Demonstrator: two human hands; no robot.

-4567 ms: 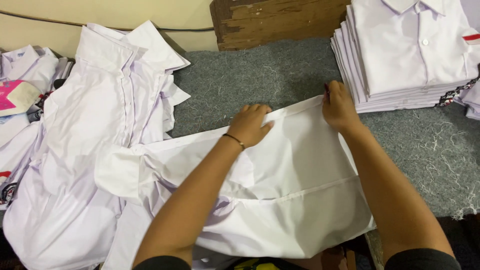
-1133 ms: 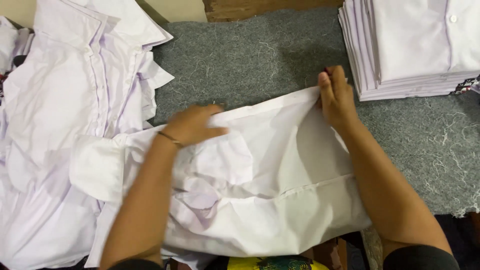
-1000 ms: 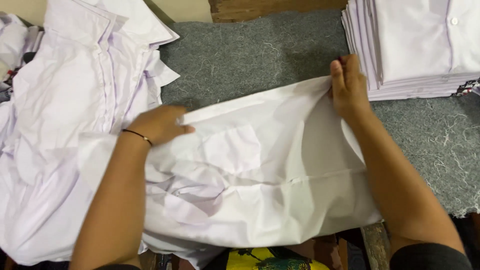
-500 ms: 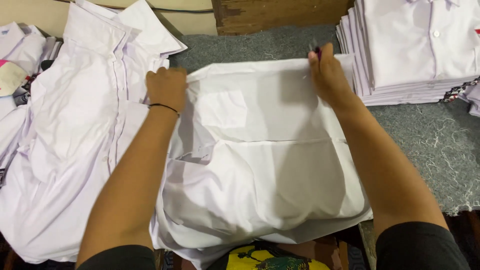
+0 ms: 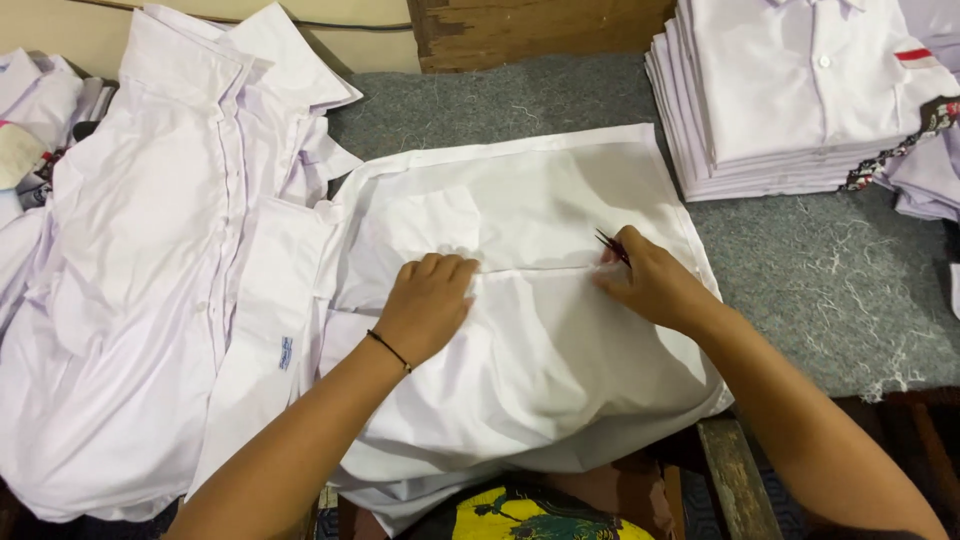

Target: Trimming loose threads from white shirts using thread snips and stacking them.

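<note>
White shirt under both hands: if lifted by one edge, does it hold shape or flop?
Likely flops: the shirt is thin cloth, creased and draped over the table edge. Probably light; it wrinkles under the left hand. May slide little on the felt-like surface. The right hand pins a fold.

Small blue-printed white label (image 5: 286,352) sewn on the spread shirt (image 5: 150,260) at left; red strip tag (image 5: 914,56) atop the folded shirt stack (image 5: 800,90).
</note>
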